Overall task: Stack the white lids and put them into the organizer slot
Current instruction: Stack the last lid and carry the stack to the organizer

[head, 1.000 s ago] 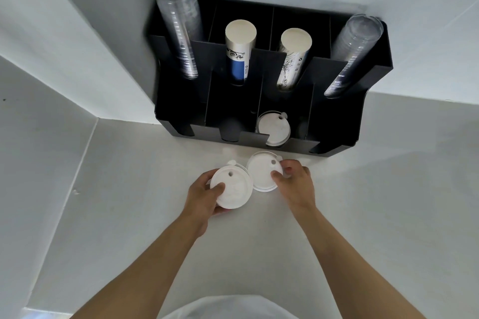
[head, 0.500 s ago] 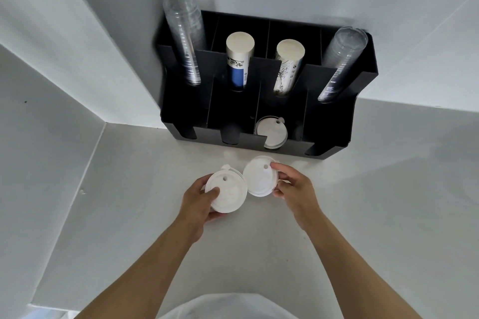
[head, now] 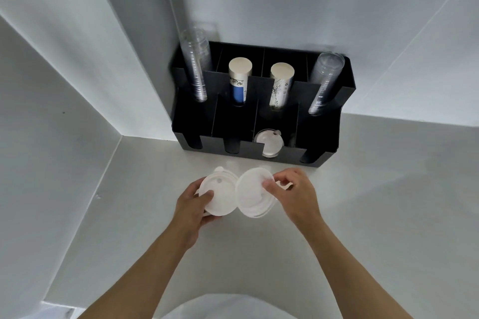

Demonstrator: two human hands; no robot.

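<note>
My left hand [head: 193, 204] grips a white lid [head: 223, 194] with a small hole and a tab at its top edge. Right beside it, my right hand [head: 293, 194] pinches a small stack of white lids [head: 252, 193], tilted toward the left lid so the two rims nearly touch. Both are held just above the counter, in front of the black organizer [head: 321, 134]. White lids [head: 268, 144] lie in the organizer's third front slot from the left.
In the organizer's back row stand two stacks of clear cups [head: 195, 65] [head: 325, 83] at the ends and two stacks of paper cups [head: 238, 80] [head: 280, 84] between them. White walls close in on the left and behind. The grey counter [head: 375, 215] extends right.
The view has pulled back and tilted. My right hand has lifted and tilted its lids toward the lid in my left hand.
</note>
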